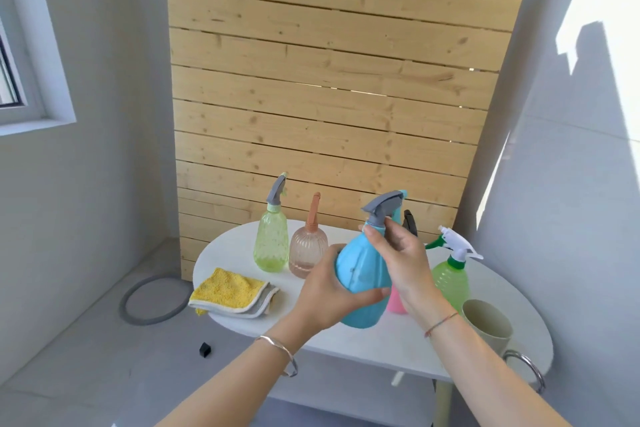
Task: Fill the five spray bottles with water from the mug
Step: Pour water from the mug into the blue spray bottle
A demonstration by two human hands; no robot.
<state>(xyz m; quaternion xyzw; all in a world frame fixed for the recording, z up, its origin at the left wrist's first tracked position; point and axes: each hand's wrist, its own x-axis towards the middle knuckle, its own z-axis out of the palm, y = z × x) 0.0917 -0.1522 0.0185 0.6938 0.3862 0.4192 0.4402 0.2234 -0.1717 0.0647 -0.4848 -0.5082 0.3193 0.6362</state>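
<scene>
A blue spray bottle [360,274] is held, slightly tilted, over the near part of a white oval table [381,343]; whether its base touches the tabletop cannot be told. The bottle's rounded body is wrapped by the fingers and thumb of the left hand [329,291], while the collar just under the grey trigger head [382,206] is pinched by the curled fingertips of the right hand [401,260].

The step in hand is judged to be the turning of that collar, either to take the spray head off for filling or to close it again; which of the two cannot be read here. For this to be done well, the body should be clamped firmly by the left hand and kept upright so that nothing is spilled, and the twist should be applied at the collar itself, not at the trigger, which would only flex. If removed, the head with its dip tube is best lifted straight up and laid beside the yellow microfibre cloth [230,291].

The pale mug [488,321] stands at the table's right edge, near the right wrist; its water level cannot be made out. Four more bottles are lined up behind: a light green one [271,243], a ribbed peach one [308,248], a pink one [396,303] largely hidden by the blue bottle, and a green one with a white trigger [450,276].
</scene>
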